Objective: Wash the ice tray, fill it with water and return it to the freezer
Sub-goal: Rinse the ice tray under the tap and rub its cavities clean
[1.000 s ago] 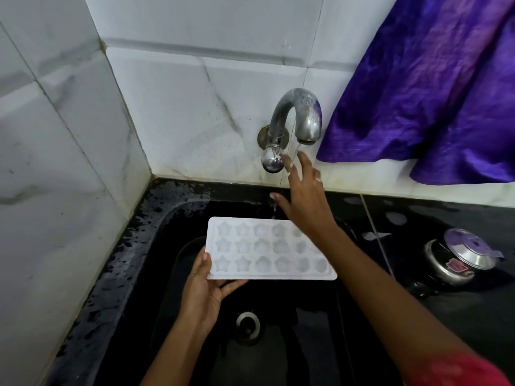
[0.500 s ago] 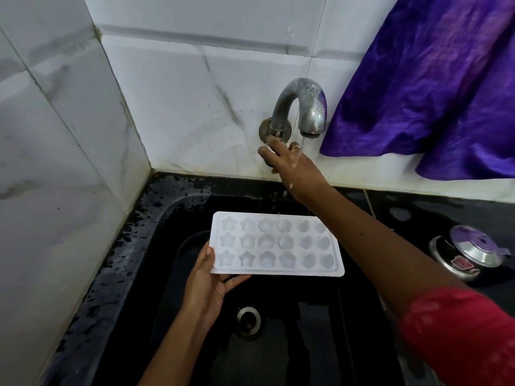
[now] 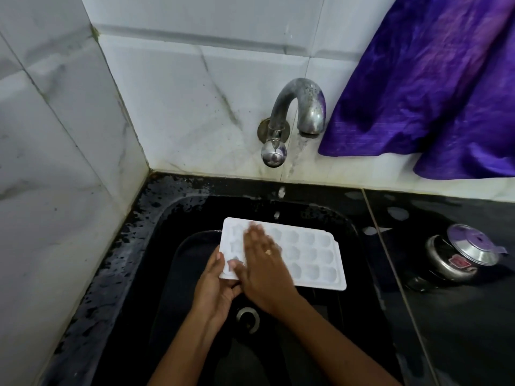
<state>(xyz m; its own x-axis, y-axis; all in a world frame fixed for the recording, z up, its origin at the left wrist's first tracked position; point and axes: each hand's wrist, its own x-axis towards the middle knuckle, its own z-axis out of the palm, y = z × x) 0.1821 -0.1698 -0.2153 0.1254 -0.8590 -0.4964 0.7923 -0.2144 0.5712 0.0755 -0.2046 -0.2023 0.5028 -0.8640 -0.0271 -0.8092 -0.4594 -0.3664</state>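
Black sink point(image 3: 156, 218) under the tap point(image 3: 301, 107): left hand point(image 3: 214, 285) gripped the ice tray point(image 3: 312, 254) by a corner, right hand point(image 3: 264, 263) lay flat on it; light, stiff, probably slippery plastic.

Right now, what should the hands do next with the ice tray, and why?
Probably slide the right hand rightward across the ice tray, rubbing the uncovered cups. It lies flat on the left end, the left hand grips that end, and the tap runs water near the far edge.
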